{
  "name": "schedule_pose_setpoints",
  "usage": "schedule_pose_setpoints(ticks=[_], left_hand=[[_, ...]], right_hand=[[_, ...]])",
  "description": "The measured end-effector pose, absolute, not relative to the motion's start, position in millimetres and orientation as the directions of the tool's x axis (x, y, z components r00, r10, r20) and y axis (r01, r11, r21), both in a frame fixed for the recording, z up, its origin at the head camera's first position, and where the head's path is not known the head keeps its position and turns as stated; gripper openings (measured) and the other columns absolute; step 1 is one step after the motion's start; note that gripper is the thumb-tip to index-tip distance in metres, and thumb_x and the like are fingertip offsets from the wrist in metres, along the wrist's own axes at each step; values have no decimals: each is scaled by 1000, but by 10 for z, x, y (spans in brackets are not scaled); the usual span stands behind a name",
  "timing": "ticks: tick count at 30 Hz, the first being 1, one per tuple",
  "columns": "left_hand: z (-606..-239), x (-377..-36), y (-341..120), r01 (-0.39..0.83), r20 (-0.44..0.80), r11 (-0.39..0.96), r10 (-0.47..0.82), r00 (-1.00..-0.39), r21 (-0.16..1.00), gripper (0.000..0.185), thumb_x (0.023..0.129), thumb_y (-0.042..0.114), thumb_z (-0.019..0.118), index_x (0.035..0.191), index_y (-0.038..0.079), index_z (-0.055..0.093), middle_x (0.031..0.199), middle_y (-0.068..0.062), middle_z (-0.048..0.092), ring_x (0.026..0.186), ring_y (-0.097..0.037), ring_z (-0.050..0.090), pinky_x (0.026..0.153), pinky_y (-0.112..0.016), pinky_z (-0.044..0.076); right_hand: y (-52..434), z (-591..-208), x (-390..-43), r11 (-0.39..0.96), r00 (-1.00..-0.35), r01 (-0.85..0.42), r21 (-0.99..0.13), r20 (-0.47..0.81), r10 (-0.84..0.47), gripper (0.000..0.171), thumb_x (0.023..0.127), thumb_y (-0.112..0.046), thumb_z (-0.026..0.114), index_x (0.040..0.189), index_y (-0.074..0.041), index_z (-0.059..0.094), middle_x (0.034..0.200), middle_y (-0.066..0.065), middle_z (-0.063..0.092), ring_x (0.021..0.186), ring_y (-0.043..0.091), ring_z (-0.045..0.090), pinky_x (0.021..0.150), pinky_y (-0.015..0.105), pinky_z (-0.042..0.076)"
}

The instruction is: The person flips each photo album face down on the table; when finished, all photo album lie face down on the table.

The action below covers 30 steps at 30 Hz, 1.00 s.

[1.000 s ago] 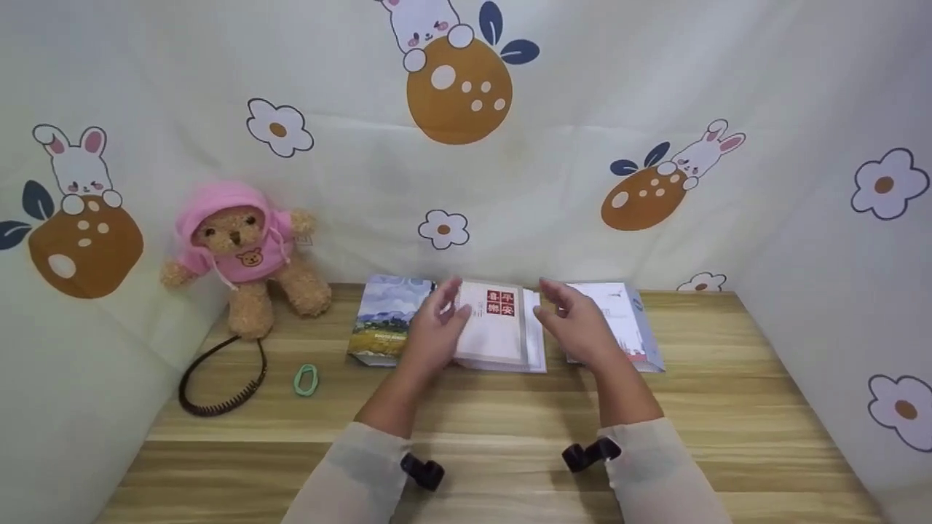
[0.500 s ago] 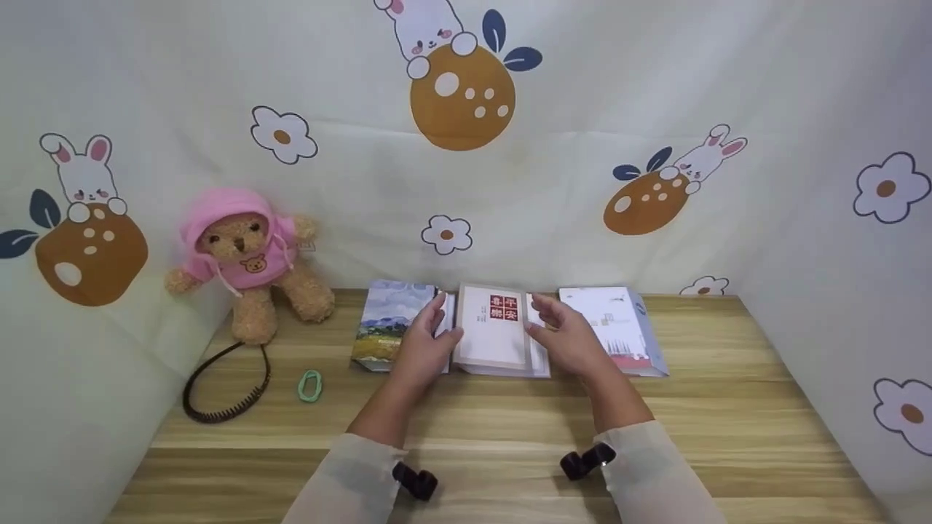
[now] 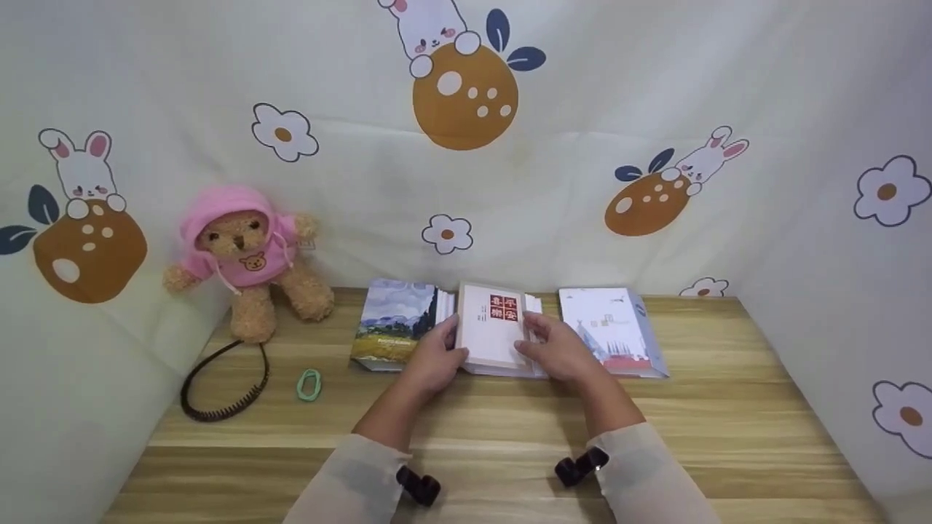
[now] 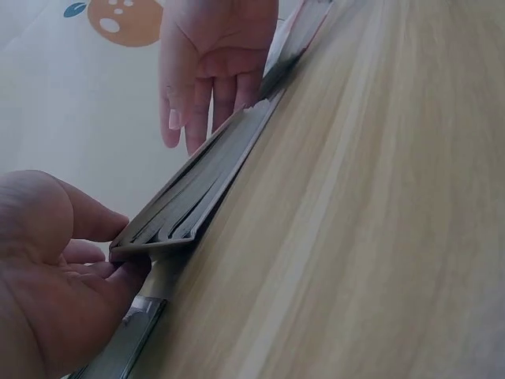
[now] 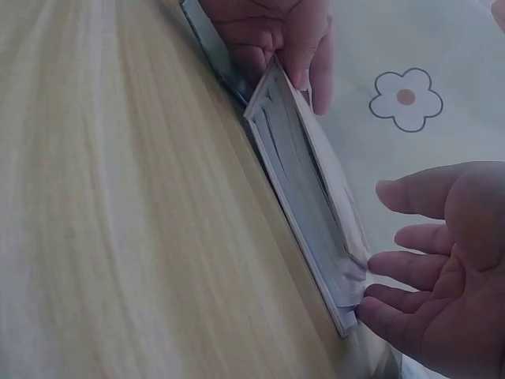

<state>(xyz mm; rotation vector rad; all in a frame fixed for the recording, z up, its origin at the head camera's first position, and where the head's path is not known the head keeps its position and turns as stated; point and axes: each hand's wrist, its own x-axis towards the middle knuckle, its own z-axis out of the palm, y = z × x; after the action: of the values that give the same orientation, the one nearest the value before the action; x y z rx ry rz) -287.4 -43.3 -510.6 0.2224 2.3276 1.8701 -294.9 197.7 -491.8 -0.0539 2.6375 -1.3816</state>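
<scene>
A white-covered photo album (image 3: 486,342) with red square characters lies in the middle of the wooden table in the head view. My left hand (image 3: 431,358) holds its spine edge. In the left wrist view the thumb is over that edge of the album (image 4: 193,185), with fingers below it. My right hand (image 3: 559,351) is at the opposite side. In the right wrist view, fingertips of the right hand (image 5: 454,268) touch the loose page side, while its thumb stands apart above the cover. The cover's page side sits raised over the bottom cover.
A landscape-painted photo album (image 3: 393,327) lies close on the left, and another pale album (image 3: 604,327) on the right. A plush bear (image 3: 244,251) in a pink hoodie leans at the back left, near a dark headband (image 3: 224,415) and a green hair tie (image 3: 309,385). Patterned cloth (image 3: 539,182) hangs behind.
Both hands have come down and inward from above the sides of the white album. The left hand now grips the spine edge, and the right fingers touch the page side.
</scene>
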Motion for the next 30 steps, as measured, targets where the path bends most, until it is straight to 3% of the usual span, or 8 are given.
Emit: schedule_pose_setpoints(ticks=[4,9,14,19,25,30], left_hand=[[-5074,-2856,-435,2,-32,182,185,-982,983,75,95,-5,59,164,-7,31,161,-34,46,149,-45,51,120,-48,50],[-4975,-2822,-393,47,31,125,128,-991,991,71,94,7,61,163,7,44,164,-19,50,150,-37,53,122,-48,49],[-4847,-2765,-343,71,64,47,142,-988,996,60,101,20,58,160,23,52,172,-5,38,153,-34,48,122,-52,48],[-4759,-2724,-308,66,77,-63,207,-975,996,61,103,17,54,163,16,46,175,-8,30,157,-38,42,120,-52,50],[-4703,-2672,-261,129,159,-125,270,-950,984,65,102,7,52,165,4,38,174,-14,31,163,-37,31,130,-54,37],[-4693,-2654,-226,166,179,-66,311,-934,984,73,98,5,62,167,6,35,173,-12,32,162,-37,36,127,-51,41]], right_hand=[[1974,-4905,-2933,568,-982,49,-822,-143,-121,67,101,-27,73,161,-14,49,164,8,53,157,32,45,134,52,30],[1958,-4817,-2898,488,-973,61,-871,-162,-166,69,102,-34,72,162,-12,47,165,12,51,156,32,46,132,51,33],[1899,-4672,-2838,345,-957,99,-933,-184,-224,65,105,-40,67,163,-18,47,165,13,52,148,33,56,124,51,46],[1823,-4543,-2763,183,-953,105,-978,-151,-261,60,108,-37,63,164,-22,46,162,14,54,142,32,59,118,55,52],[1738,-4434,-2661,106,-959,31,-994,-59,-277,64,106,-43,65,165,-31,43,170,5,46,154,35,48,117,62,50],[1723,-4477,-2673,115,-974,41,-993,-65,-219,66,103,-48,68,163,-44,42,174,2,35,139,37,62,110,65,55]])
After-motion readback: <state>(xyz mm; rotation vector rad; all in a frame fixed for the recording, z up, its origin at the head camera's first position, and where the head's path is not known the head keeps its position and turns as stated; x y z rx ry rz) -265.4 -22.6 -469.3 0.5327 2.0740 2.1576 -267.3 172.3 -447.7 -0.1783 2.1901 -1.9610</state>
